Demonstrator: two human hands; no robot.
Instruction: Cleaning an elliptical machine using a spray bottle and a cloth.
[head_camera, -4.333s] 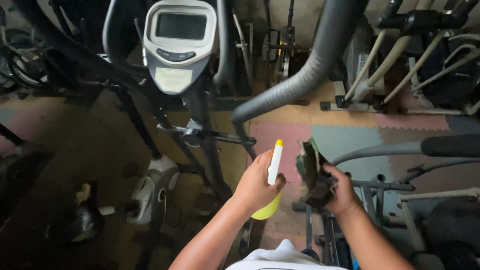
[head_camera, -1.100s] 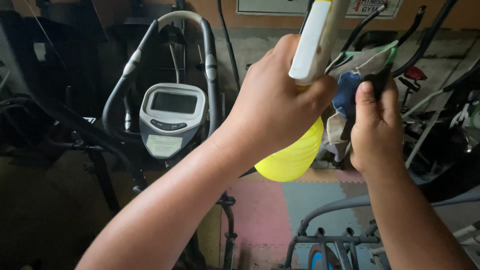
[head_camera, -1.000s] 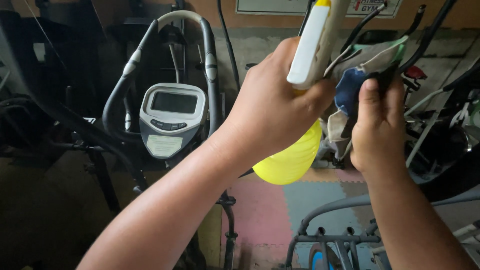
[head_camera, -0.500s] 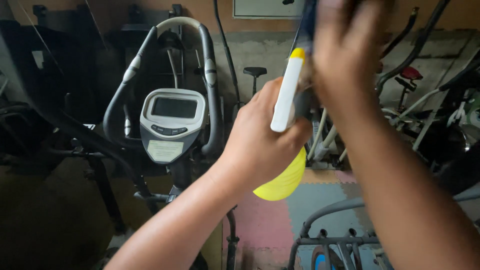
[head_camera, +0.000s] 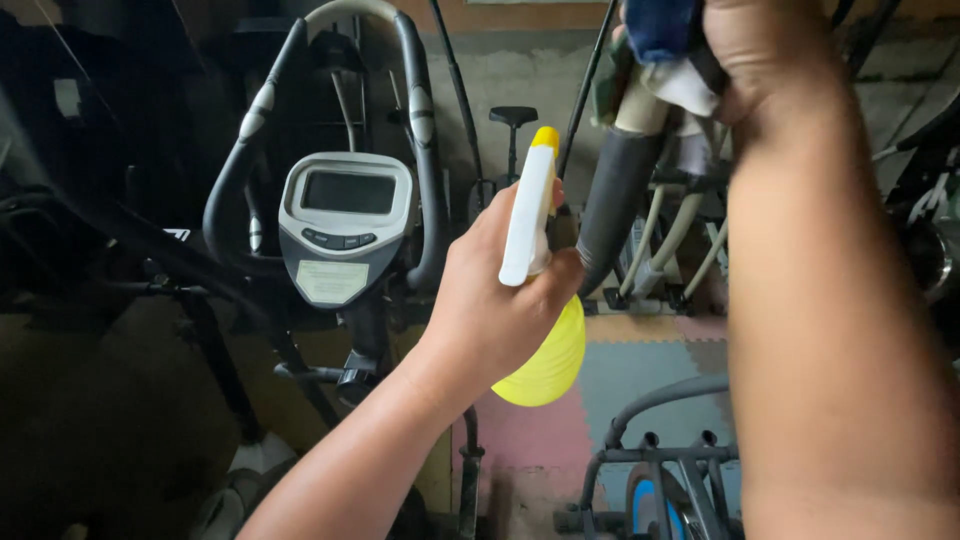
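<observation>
Overhead, our right hand (head_camera: 770, 60) pinched a cloth (head_camera: 668, 50) against the grey handlebar (head_camera: 615, 205); left hand (head_camera: 490, 310) gripped the spray bottle (head_camera: 535, 290); console (head_camera: 343, 228) untouched.

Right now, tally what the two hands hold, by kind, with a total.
Spray bottle, yellow with white head, in left hand: 1
Cloth, bunched on a handlebar, in right hand: 1
Total: 2

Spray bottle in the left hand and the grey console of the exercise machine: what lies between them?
In the head view, only the machine's dark curved handlebar stands between the spray bottle and the console.
</observation>
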